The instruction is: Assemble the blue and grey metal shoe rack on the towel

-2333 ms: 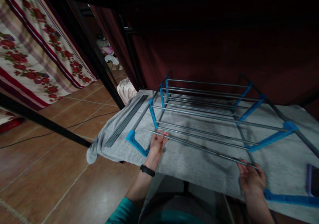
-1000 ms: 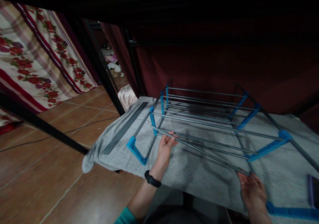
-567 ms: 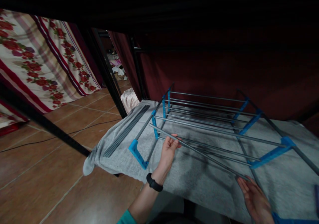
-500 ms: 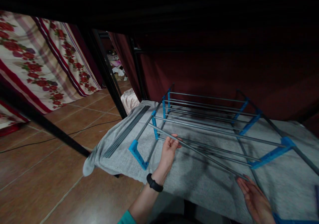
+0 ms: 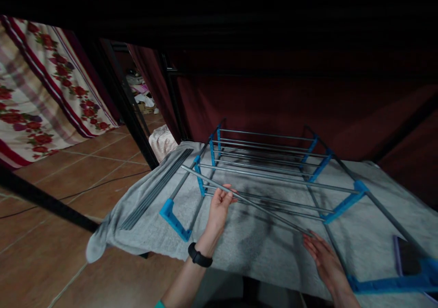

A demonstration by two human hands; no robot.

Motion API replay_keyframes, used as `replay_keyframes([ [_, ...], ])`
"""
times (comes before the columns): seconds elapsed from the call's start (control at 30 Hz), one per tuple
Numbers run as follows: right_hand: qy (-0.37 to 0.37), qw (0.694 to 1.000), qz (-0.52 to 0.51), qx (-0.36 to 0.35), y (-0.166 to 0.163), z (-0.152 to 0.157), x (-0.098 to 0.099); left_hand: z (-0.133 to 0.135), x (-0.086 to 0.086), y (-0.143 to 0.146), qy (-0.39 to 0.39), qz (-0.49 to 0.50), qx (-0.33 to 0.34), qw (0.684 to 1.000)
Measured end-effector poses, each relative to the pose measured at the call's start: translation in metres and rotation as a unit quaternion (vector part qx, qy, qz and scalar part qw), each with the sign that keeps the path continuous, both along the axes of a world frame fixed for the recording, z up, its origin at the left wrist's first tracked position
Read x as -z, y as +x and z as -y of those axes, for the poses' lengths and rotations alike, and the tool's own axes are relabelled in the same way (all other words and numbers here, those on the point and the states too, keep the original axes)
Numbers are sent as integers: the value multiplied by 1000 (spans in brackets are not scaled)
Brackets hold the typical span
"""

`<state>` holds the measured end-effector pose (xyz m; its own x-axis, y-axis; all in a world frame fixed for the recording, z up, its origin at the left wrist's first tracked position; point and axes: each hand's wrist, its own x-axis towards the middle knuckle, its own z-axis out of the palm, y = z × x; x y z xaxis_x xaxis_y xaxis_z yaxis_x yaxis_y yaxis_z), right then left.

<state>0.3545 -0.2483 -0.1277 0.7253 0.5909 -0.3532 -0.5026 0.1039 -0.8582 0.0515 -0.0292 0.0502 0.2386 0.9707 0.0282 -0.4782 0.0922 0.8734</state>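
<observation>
A rack of grey metal rods and blue plastic side brackets [image 5: 342, 204] lies on a grey cloth [image 5: 260, 244]. My left hand [image 5: 219, 207] grips one loose grey rod [image 5: 260, 207] near its left part, lifted above the cloth and slanting down to the right. My right hand [image 5: 323, 260] is at the rod's right end with fingers stretched out, palm up, the rod tip touching the fingertips. A black band sits on my left wrist.
A bundle of spare grey rods [image 5: 153, 191] lies on the cloth's left edge. A loose blue bracket [image 5: 393, 283] and a dark flat object [image 5: 407, 260] lie at the right. Black bed-frame posts [image 5: 119, 102], a floral sheet [image 5: 41, 89] and tiled floor [image 5: 51, 180] are left.
The rod came off the rack's front; my left hand raised its left end and slid along it. My right hand loosened from gripping its right end to an open palm.
</observation>
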Motion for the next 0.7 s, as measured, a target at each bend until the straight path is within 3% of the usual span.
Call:
replay_keyframes([
  [0.33,-46,997,-5,-53,-19,-2,-13,6,-5,2,8,-10,5,1000],
  [0.7,-68,976,36,-206,-92,-33,-50,10,-3,8,35,-52,37,997],
])
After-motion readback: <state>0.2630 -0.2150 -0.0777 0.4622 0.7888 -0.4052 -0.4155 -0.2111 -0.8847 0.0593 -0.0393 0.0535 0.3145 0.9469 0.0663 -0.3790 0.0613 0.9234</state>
